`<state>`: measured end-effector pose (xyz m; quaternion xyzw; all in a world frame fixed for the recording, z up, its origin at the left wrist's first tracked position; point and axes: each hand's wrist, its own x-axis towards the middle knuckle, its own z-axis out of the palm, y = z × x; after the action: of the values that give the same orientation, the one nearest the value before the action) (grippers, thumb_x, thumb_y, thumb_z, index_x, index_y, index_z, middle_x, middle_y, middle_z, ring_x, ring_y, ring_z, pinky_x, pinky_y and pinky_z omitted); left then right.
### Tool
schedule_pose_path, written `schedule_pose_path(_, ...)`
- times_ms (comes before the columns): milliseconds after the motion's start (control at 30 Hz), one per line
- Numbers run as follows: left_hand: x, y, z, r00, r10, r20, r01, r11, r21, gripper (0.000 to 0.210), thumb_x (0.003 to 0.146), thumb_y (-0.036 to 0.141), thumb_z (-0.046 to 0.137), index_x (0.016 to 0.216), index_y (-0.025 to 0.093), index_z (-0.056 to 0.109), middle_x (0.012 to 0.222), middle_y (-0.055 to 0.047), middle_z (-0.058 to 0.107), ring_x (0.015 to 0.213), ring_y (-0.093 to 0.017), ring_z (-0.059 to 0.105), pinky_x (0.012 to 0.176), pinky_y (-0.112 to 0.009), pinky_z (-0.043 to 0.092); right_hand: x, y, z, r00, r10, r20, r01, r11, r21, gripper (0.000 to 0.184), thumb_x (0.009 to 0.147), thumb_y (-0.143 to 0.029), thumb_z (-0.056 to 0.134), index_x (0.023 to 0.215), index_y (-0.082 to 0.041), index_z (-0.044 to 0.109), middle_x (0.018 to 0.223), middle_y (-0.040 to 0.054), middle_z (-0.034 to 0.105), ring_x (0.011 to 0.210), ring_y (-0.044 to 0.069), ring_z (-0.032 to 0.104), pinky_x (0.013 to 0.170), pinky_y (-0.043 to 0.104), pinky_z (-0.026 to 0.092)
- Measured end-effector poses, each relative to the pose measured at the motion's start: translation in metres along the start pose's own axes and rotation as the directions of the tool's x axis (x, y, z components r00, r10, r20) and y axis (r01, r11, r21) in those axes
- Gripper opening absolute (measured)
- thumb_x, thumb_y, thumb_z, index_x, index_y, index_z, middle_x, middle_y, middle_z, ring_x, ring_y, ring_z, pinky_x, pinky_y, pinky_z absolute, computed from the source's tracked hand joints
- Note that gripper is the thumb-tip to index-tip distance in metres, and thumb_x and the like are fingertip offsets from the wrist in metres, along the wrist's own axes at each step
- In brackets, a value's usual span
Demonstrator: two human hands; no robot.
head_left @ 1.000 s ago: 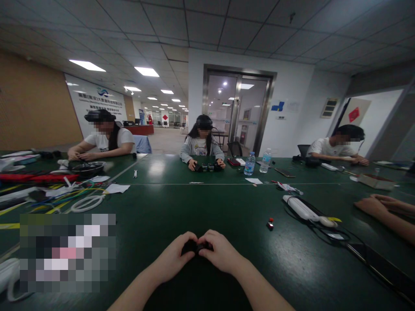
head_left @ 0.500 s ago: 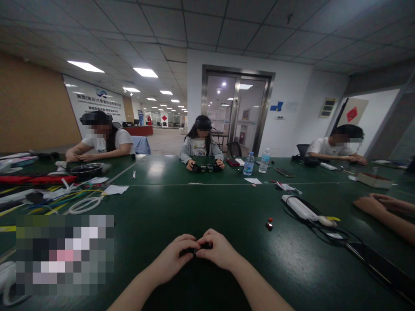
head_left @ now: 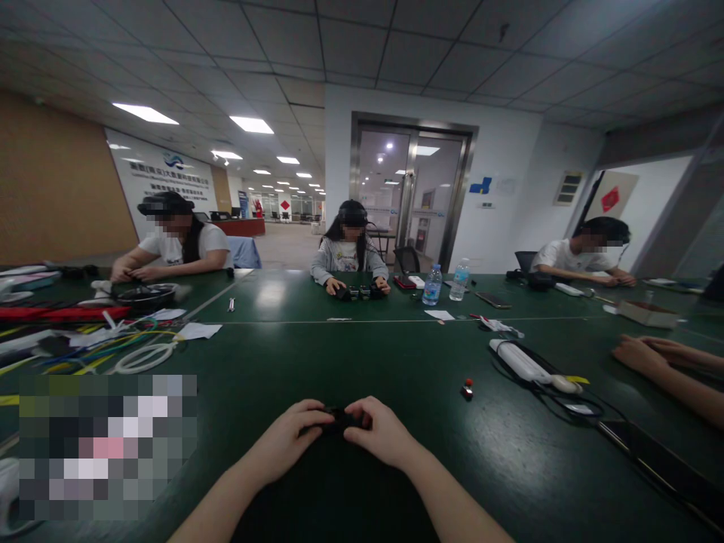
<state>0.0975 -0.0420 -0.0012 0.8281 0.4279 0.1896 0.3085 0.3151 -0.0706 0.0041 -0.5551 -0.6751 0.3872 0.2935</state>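
Observation:
Both my hands meet over the dark green table (head_left: 317, 358), close in front of me. Between them is a small black object (head_left: 340, 419), partly covered by the fingers; its kind cannot be made out. From its left side my left hand (head_left: 297, 431) pinches it between thumb and fingers. My right hand (head_left: 381, 430) grips the other end, thumb below and fingers curled over the top. To the right of my hands lies a small red and silver item (head_left: 467, 388), apart from them.
At right are a white power strip (head_left: 519, 362), black cables, a dark flat device (head_left: 656, 467) and another person's hands (head_left: 642, 354). Cables and a white coil (head_left: 145, 357) crowd the left. Two water bottles (head_left: 432, 285) stand farther back. Several people sit around the table.
My hands have drawn slightly apart, the left one moving left, and more of the black object shows between them. The view has shifted a little.

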Motion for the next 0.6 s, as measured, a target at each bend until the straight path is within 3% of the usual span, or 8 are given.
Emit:
schedule_pose_path(67, -0.003, -0.023, -0.017, 0.989, -0.08, -0.127, 0.088, 0.994, 0.061, 0.033, 0.079, 0.029, 0.042, 0.107, 0.03, 0.059, 0.121, 0.001, 0.049, 0.11, -0.018, 0.046, 0.098, -0.032, 0.033, 0.003, 0.008, -0.002, 0.997, 0.047, -0.062, -0.043, 0.997, 0.07, 0.03, 0.07, -0.034, 0.059, 0.099, -0.027, 0.06, 0.096, 0.0012, 0.055, 0.083, 0.017, 0.052, 0.069, 0.029, 0.042)
schedule_pose_path(133, -0.009, -0.049, -0.035, 0.931, -0.202, -0.305, 0.247, 0.962, 0.119, 0.036, 0.08, 0.029, 0.039, 0.111, 0.024, 0.057, 0.119, -0.004, 0.051, 0.108, -0.019, 0.048, 0.097, -0.032, 0.035, 0.006, 0.015, -0.004, 0.993, 0.062, -0.1, -0.05, 0.992, 0.118, 0.024, 0.073, -0.031, 0.055, 0.096, -0.026, 0.061, 0.095, 0.0008, 0.057, 0.085, 0.018, 0.053, 0.071, 0.03, 0.042)
schedule_pose_path(167, -0.013, -0.06, -0.044, 0.87, -0.292, -0.398, 0.371, 0.919, 0.136, 0.038, 0.08, 0.028, 0.037, 0.113, 0.02, 0.055, 0.118, -0.007, 0.051, 0.108, -0.021, 0.049, 0.095, -0.033, 0.036, 0.008, 0.019, -0.005, 0.991, 0.064, -0.122, -0.048, 0.991, 0.128, 0.021, 0.074, -0.03, 0.055, 0.094, -0.026, 0.062, 0.093, 0.0005, 0.058, 0.085, 0.018, 0.054, 0.072, 0.03, 0.043)
schedule_pose_path(267, -0.024, -0.084, -0.062, 0.605, -0.507, -0.614, 0.695, 0.712, 0.096, 0.042, 0.081, 0.027, 0.034, 0.117, 0.015, 0.052, 0.113, -0.014, 0.054, 0.104, -0.028, 0.051, 0.086, -0.039, 0.042, 0.011, 0.025, -0.008, 0.972, 0.08, -0.219, -0.052, 0.99, 0.128, 0.015, 0.074, -0.024, 0.055, 0.086, -0.025, 0.063, 0.088, 0.0002, 0.06, 0.082, 0.017, 0.056, 0.071, 0.031, 0.044)
schedule_pose_path(333, -0.028, -0.09, -0.066, 0.513, -0.533, -0.673, 0.765, 0.64, 0.077, 0.043, 0.081, 0.028, 0.034, 0.117, 0.015, 0.052, 0.111, -0.016, 0.055, 0.103, -0.031, 0.051, 0.084, -0.041, 0.043, 0.012, 0.027, -0.011, 0.955, 0.104, -0.278, -0.075, 0.991, 0.114, 0.014, 0.073, -0.022, 0.055, 0.083, -0.024, 0.064, 0.085, 0.0004, 0.061, 0.079, 0.017, 0.057, 0.069, 0.03, 0.044)
schedule_pose_path(433, -0.029, -0.088, -0.066, 0.483, -0.558, -0.675, 0.789, 0.612, 0.058, 0.044, 0.082, 0.03, 0.032, 0.119, 0.016, 0.051, 0.116, -0.016, 0.051, 0.104, -0.033, 0.051, 0.084, -0.041, 0.043, 0.012, 0.028, -0.017, 0.945, 0.141, -0.294, -0.124, 0.989, 0.077, 0.015, 0.075, -0.022, 0.052, 0.086, -0.023, 0.063, 0.082, 0.0006, 0.062, 0.076, 0.017, 0.058, 0.066, 0.029, 0.046)
schedule_pose_path(600, -0.025, -0.083, -0.061, 0.424, -0.587, -0.69, 0.812, 0.583, 0.003, 0.043, 0.082, 0.03, 0.031, 0.119, 0.019, 0.051, 0.119, -0.015, 0.049, 0.105, -0.032, 0.051, 0.084, -0.04, 0.043, 0.013, 0.027, -0.021, 0.969, 0.116, -0.218, -0.128, 0.991, -0.04, 0.02, 0.078, -0.023, 0.048, 0.094, -0.022, 0.059, 0.08, -0.0002, 0.062, 0.073, 0.014, 0.059, 0.065, 0.027, 0.046)
